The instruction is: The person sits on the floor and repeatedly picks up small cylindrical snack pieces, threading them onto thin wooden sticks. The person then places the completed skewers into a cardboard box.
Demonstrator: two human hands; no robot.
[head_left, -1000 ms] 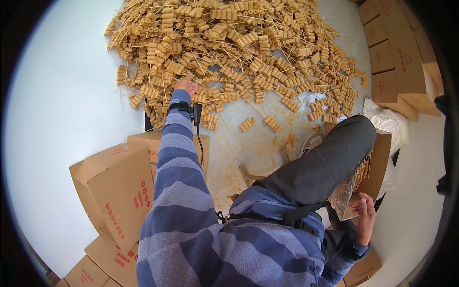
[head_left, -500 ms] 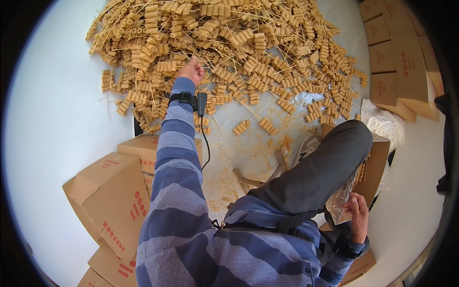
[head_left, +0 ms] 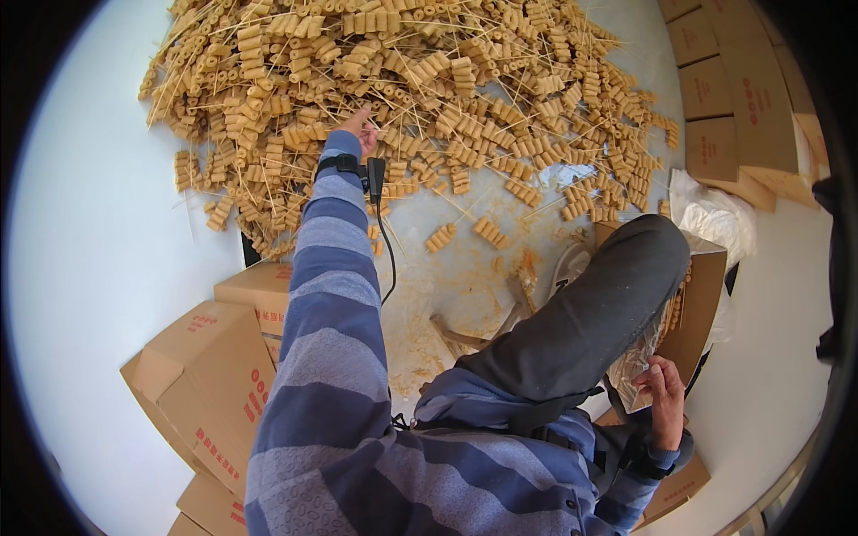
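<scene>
A large heap of tan, ridged snack rolls on thin wooden skewers spreads over a pale surface ahead of me. My left hand reaches out to the near left part of this heap, among the bare stick ends. Its fingers are drawn together, and what they hold is hidden. Low on the right, my right hand is closed, with fingertips on the edge of a clear plastic liner. That liner hangs in an open cardboard box beside my leg, where some skewered rolls show.
Printed cardboard boxes stand on the left, and more boxes are stacked at the right wall. White plastic bags lie beyond the open box. My bent knee rises between the heap and the box. Orange crumbs dot the surface.
The view has shifted slightly, so the heap sits a little farther left and higher. My left hand stays at the heap with its index finger bent differently. The right hand remains at the liner.
</scene>
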